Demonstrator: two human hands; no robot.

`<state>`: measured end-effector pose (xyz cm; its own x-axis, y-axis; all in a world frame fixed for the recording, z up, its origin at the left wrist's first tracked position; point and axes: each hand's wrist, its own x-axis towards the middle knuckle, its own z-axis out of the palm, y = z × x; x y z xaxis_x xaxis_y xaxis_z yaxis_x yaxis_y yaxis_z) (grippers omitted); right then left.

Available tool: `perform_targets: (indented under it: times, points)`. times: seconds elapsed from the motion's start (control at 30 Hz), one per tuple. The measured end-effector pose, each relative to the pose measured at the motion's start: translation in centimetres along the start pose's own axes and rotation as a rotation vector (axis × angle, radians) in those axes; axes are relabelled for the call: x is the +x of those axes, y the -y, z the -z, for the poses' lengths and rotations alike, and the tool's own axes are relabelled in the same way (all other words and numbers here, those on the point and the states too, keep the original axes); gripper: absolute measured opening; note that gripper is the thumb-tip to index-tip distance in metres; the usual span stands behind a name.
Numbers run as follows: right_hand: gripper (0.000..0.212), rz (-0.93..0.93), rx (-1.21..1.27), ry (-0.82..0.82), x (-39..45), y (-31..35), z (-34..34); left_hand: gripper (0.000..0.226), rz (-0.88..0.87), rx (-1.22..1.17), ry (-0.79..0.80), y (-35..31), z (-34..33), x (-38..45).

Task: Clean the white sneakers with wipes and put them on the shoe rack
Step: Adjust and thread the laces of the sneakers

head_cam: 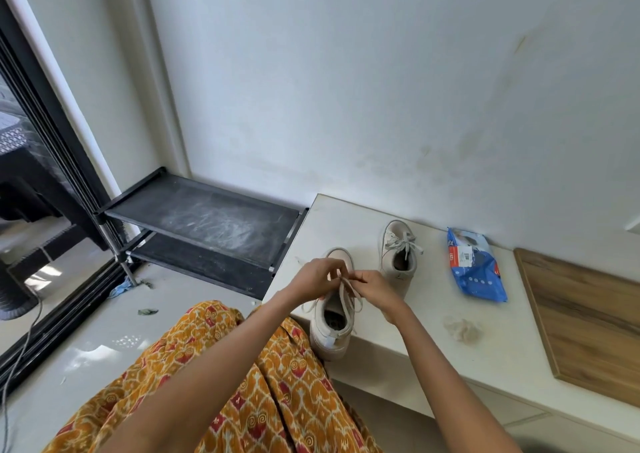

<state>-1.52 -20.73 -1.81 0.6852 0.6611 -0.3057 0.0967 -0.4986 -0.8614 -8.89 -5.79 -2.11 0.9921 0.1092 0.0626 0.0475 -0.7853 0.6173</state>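
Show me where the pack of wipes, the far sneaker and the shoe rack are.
pack of wipes (476, 268): head view, middle of the blue wrapper.
far sneaker (398, 262): head view, its side.
shoe rack (207, 215): head view, top shelf.

My left hand (313, 276) and right hand (375, 288) pinch the laces (346, 291) of the near sneaker (329, 328) on the bench (502, 331). The other sneaker (398, 256) stands beyond, wipes pack (476, 272) beside it, rack (204, 217) left.

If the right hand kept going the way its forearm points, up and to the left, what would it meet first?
Probably the left hand: the right hand faces it across the near sneaker's laces, fingertips nearly touching. Depth is unclear.
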Motion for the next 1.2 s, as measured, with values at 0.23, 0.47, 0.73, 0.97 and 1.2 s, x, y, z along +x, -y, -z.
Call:
perform_targets:
  times: [0.23, 0.47, 0.73, 0.97, 1.2]
  points:
    - [0.022, 0.023, 0.146, 0.040, -0.6, -0.3, 0.0, 0.012, 0.032, -0.075, -0.073, 0.7, -0.1, -0.3]
    - [0.014, 0.063, 0.338, 0.001, -1.0, -1.5, -0.6, 0.008, 0.065, -0.129, -0.094, 1.1, -0.2, -0.6]
    - [0.011, -0.080, 0.513, -0.241, -0.4, -0.7, -0.5, 0.006, 0.173, -0.397, 0.074, 0.8, 0.4, -0.2]
    - [0.022, -0.059, 0.556, -0.376, -1.1, -1.5, -1.1, 0.015, 0.234, -0.332, 0.184, 0.1, 0.7, 0.5]
    - [0.034, -0.014, 0.160, -0.456, -2.0, -1.8, 0.2, 0.015, 0.227, -0.167, -0.076, -0.6, -1.2, -0.5]
